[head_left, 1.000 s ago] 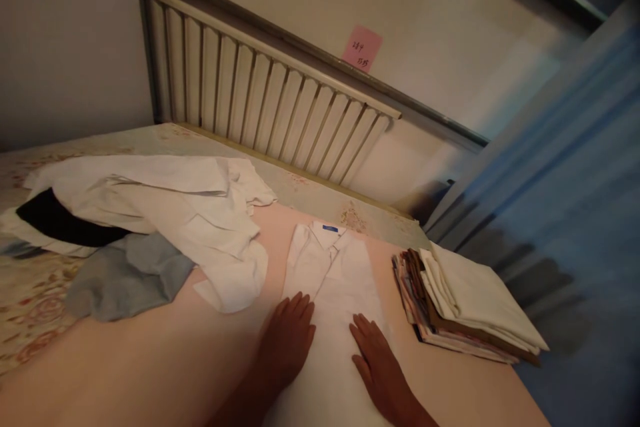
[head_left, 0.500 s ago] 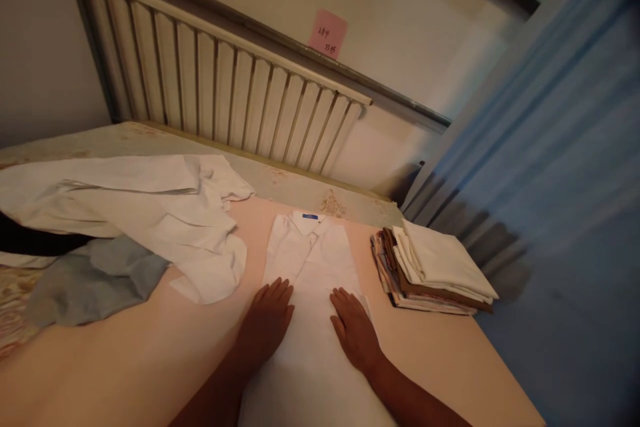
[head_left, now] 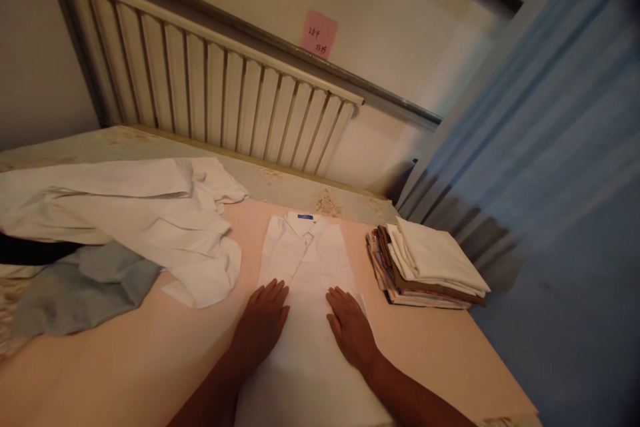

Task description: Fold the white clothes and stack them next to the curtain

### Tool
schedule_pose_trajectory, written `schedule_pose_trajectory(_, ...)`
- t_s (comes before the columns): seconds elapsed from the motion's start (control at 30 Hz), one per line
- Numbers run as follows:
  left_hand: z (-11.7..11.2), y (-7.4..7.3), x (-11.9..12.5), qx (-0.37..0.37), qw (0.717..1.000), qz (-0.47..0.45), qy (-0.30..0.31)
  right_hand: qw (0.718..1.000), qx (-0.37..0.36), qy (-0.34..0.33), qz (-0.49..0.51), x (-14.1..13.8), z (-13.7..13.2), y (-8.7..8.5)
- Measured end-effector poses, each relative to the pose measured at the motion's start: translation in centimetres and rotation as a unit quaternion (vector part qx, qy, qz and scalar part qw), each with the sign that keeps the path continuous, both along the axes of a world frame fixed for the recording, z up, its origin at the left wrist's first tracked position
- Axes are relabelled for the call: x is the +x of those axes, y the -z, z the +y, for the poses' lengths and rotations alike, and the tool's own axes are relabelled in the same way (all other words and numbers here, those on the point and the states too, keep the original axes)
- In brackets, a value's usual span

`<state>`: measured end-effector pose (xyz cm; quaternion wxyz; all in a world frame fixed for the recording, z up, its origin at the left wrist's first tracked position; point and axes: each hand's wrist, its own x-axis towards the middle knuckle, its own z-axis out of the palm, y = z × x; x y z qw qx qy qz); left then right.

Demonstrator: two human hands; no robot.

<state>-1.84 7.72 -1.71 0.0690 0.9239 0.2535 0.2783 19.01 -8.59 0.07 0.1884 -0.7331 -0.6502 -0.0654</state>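
The white shirt (head_left: 306,340) lay flat, right of the rumpled garments (head_left: 145,217), its blue-labelled collar (head_left: 299,227) far. My left hand (head_left: 261,320) and right hand (head_left: 351,328) rested palm-down along its sides, fingers extended, thumbs apart.

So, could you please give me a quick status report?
Left grip and right grip flat on white shirt. Collar at far end. Heaped clothes left, folded stack right, both clear of shirt.

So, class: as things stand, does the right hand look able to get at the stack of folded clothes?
Probably yes: the right hand rests open on the white shirt, and only shirt edge and pink surface show between it and the folded stack.
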Motion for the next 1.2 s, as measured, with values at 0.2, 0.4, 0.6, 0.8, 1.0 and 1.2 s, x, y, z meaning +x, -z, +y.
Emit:
schedule_pose_trajectory(0.2,0.0,0.4,0.0,0.014,1.000,-0.012,0.000,1.000,-0.005,0.000,-0.014,0.1,0.0,0.2)
schedule_pose_trajectory(0.4,0.1,0.9,0.1,0.020,1.000,-0.014,-0.010,1.000,-0.006,0.004,-0.028,0.1,0.0,0.2)
schedule_pose_trajectory(0.6,0.1,0.9,0.1,0.023,1.000,-0.013,-0.005,0.999,-0.002,0.003,-0.033,0.2,0.0,0.4)
schedule_pose_trajectory(0.8,0.1,0.9,0.0,0.026,1.000,-0.008,-0.007,0.999,-0.011,0.003,-0.039,0.1,0.1,0.4)
schedule_pose_trajectory(1.0,0.1,1.0,0.0,0.028,1.000,-0.008,-0.010,0.999,-0.013,0.008,-0.043,0.1,0.1,0.3)
schedule_pose_trajectory(1.2,0.1,1.1,0.1,0.028,1.000,-0.007,-0.009,0.999,-0.002,0.007,-0.038,0.1,0.1,0.3)
